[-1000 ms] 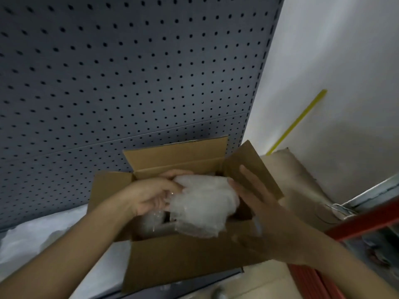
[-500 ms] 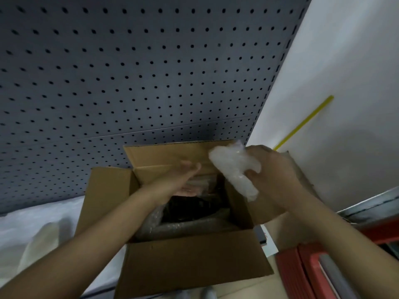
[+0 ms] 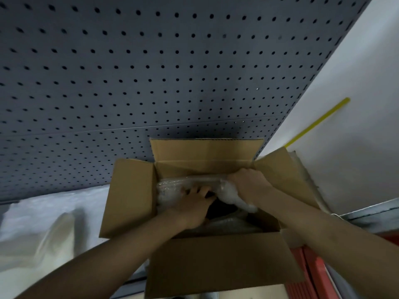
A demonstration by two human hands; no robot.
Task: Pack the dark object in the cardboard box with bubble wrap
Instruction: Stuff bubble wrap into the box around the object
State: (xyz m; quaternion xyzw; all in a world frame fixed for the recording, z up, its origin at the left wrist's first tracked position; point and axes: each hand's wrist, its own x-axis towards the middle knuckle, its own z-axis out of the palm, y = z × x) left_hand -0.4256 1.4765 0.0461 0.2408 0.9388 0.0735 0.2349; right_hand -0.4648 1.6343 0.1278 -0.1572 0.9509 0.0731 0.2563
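An open cardboard box (image 3: 216,262) stands in front of me with all its flaps spread out. Inside lies the dark object (image 3: 220,209), mostly covered, with clear bubble wrap (image 3: 170,188) lining the left and far sides. My left hand (image 3: 194,207) reaches into the box, its fingers spread on the wrap and the dark object. My right hand (image 3: 246,184) is at the box's far right corner, closed on a white wad of bubble wrap (image 3: 235,199) that rests down inside the box.
A grey pegboard panel (image 3: 151,72) rises right behind the box. White plastic sheeting (image 3: 43,229) lies to the left. A white wall with a yellow strip (image 3: 317,121) is on the right, and red shelving (image 3: 311,270) sits at the lower right.
My right hand has brought the white wad from above the box's right flap down into the box. My left hand has gone deeper onto the wrap and the dark object.
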